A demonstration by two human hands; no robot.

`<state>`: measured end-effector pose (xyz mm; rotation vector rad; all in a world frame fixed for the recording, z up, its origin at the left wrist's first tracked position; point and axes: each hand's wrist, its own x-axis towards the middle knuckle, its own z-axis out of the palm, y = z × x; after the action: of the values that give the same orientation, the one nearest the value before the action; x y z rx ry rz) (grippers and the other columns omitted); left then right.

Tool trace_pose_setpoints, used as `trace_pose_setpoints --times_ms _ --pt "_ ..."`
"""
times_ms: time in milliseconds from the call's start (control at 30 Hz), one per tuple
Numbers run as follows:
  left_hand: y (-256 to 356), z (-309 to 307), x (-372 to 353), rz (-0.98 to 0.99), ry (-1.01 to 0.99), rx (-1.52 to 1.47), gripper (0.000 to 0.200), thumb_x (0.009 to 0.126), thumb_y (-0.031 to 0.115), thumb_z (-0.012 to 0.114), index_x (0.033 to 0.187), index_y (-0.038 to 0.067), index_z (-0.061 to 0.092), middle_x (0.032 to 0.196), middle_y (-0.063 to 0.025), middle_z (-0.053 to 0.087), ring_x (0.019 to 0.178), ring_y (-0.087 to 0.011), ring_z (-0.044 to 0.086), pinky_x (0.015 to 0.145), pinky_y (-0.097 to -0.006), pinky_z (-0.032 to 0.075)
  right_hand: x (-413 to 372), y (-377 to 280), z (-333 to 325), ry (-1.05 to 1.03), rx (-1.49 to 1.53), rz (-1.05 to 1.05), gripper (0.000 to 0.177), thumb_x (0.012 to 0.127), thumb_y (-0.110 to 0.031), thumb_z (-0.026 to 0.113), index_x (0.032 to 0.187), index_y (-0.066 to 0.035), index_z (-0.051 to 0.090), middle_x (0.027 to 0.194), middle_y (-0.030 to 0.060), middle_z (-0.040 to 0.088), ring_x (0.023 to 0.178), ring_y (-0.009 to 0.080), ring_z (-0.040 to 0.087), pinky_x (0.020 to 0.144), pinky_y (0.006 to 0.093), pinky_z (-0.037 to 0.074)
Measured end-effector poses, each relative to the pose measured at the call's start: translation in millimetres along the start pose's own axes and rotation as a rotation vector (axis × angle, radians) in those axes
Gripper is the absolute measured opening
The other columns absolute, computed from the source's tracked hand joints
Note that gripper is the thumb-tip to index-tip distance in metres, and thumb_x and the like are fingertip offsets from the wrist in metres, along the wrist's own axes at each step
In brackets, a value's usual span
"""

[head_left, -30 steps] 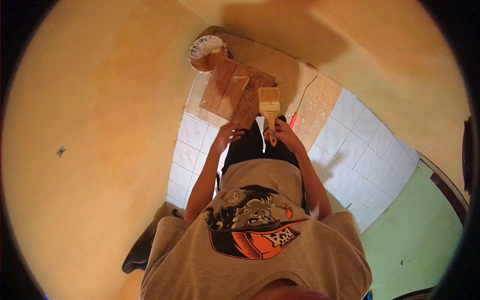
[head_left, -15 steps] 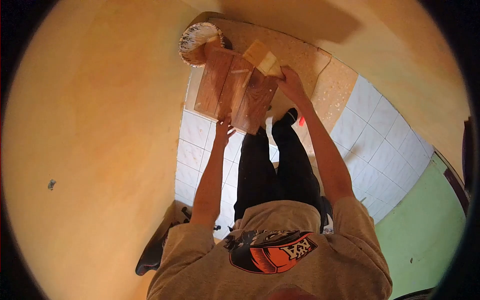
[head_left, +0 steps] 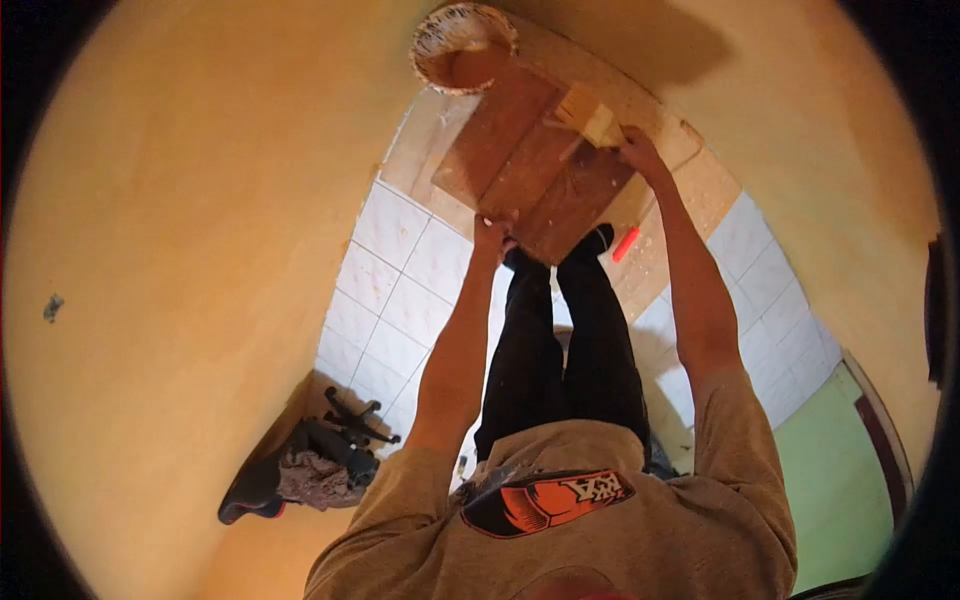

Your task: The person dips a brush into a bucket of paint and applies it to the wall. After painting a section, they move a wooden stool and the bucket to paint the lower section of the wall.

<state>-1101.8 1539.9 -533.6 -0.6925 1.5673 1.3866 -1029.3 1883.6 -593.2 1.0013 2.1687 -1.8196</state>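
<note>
A wide, flat brush (head_left: 598,122), yellowish with a paler tapered part, is gripped in my right hand (head_left: 640,152). It overlaps the far right part of a reddish-brown plank-topped wooden board (head_left: 530,165). My left hand (head_left: 493,236) is at the board's near left edge, its fingers closed around that edge. Beyond the board's far left corner stands a bucket (head_left: 430,45), its pale inside splattered with dark marks and holding a brownish content.
Yellow-orange walls (head_left: 200,200) rise at the left and right. White tiles (head_left: 390,280) cover part of the floor. A red object (head_left: 626,244) lies by my foot. A chair with a dark base (head_left: 350,415) stands at lower left, and a green surface (head_left: 830,490) is at lower right.
The view has shifted, so the bucket, board and brush appear farther right. My left hand's fingers have closed on the board's edge; my right hand still holds the brush.
</note>
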Motion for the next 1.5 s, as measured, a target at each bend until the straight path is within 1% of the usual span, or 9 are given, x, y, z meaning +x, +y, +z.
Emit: trace_pose_setpoints --times_ms 133,233,433,600,667,867,1067,1267,1500 --pt "-0.4 -23.4 -7.7 0.029 0.005 -0.067 0.086 0.076 0.013 0.078 0.14 0.014 0.021 0.128 -0.0163 0.048 0.107 -0.0343 0.057 0.077 -0.0475 0.055 -20.7 -30.6 16.8 0.019 0.054 0.04 0.021 0.082 -0.018 0.055 0.09 -0.002 0.067 0.08 0.0015 0.061 0.07 0.0115 0.055 0.062 0.0259 0.043" --pt "9.0 -54.4 -21.6 0.077 -0.016 -0.064 0.08 0.077 0.009 0.075 0.138 0.011 0.024 0.126 -0.0162 0.05 0.106 -0.0325 0.059 0.076 -0.0511 0.056 -30.6 -21.6 47.8 0.07 0.107 -0.017 0.026 0.08 -0.014 0.057 0.096 0.004 0.067 0.085 0.0092 0.064 0.07 0.0158 0.06 0.061 0.0299 0.047" --pt "17.2 -120.1 -18.6 0.103 0.056 -0.005 0.076 0.071 0.007 0.077 0.132 0.004 0.031 0.123 -0.0174 0.05 0.105 -0.0321 0.059 0.067 -0.0484 0.06 -53.2 -38.6 113.4 0.072 0.087 -0.057 0.029 0.077 -0.012 0.059 0.098 0.005 0.067 0.1 0.0107 0.063 0.071 0.0172 0.061 0.063 0.0315 0.048" --pt "17.2 -187.3 -5.7 0.105 0.032 -0.072 0.076 0.073 0.006 0.076 0.134 0.006 0.03 0.124 -0.0158 0.05 0.107 -0.0318 0.057 0.068 -0.0488 0.06 -46.0 -58.3 183.9 0.187 0.066 -0.158 0.033 0.074 -0.015 0.06 0.101 0.001 0.068 0.111 0.0135 0.064 0.087 0.0268 0.064 0.075 0.0357 0.049" --pt "14.9 -200.0 -5.5 0.075 0.068 -0.071 0.076 0.075 0.005 0.075 0.135 0.008 0.029 0.127 -0.0153 0.049 0.108 -0.0318 0.057 0.072 -0.0502 0.058 -37.5 -73.7 193.6 0.089 -0.02 -0.084 0.039 0.072 -0.016 0.062 0.109 -0.004 0.067 0.119 0.0138 0.061 0.105 0.0312 0.059 0.087 0.0398 0.047" --pt "19.3 -223.1 3.0 0.101 0.078 -0.144 0.077 0.075 0.01 0.078 0.135 0.01 0.03 0.129 -0.0139 0.048 0.111 -0.0309 0.055 0.075 -0.0509 0.056 -2.5 -78.8 227.4 0.015 -0.215 0.025 0.042 0.08 -0.023 0.058 0.121 -0.014 0.063 0.128 0.0087 0.055 0.121 0.0346 0.045 0.104 0.0462 0.033" --pt "40.3 -257.5 13.1 0.108 0.058 -0.072 0.076 0.075 0.016 0.079 0.134 0.01 0.032 0.128 -0.013 0.051 0.113 -0.0299 0.054 0.074 -0.0476 0.055 -23.1 -127.3 246.7 0.111 -0.371 0.01 0.041 0.082 -0.028 0.057 0.119 -0.014 0.063 0.127 0.0136 0.054 0.117 0.0385 0.047 0.103 0.0479 0.034" --pt "52.1 -264.7 10.7 0.144 0.074 0.07 0.065 0.077 0.017 0.074 0.132 0.009 0.04 0.124 -0.0064 0.056 0.11 -0.0243 0.056 0.074 -0.0447 0.055 -20.5 -72.5 273.3 0.204 -0.26 -0.045 0.035 0.071 -0.018 0.063 0.103 -0.006 0.069 0.118 0.0164 0.055 0.11 0.0354 0.05 0.096 0.0437 0.039" --pt "48.3 -262.4 16.0 0.112 0.123 0.174 0.056 0.079 0.016 0.072 0.128 0.008 0.045 0.122 -0.0057 0.057 0.108 -0.0222 0.056 0.071 -0.0436 0.055 -36.9 -90.8 260.5 0.156 -0.129 -0.108 0.034 0.072 -0.024 0.064 0.102 -0.009 0.071 0.118 0.0187 0.054 0.108 0.04 0.047 0.097 0.046 0.039"
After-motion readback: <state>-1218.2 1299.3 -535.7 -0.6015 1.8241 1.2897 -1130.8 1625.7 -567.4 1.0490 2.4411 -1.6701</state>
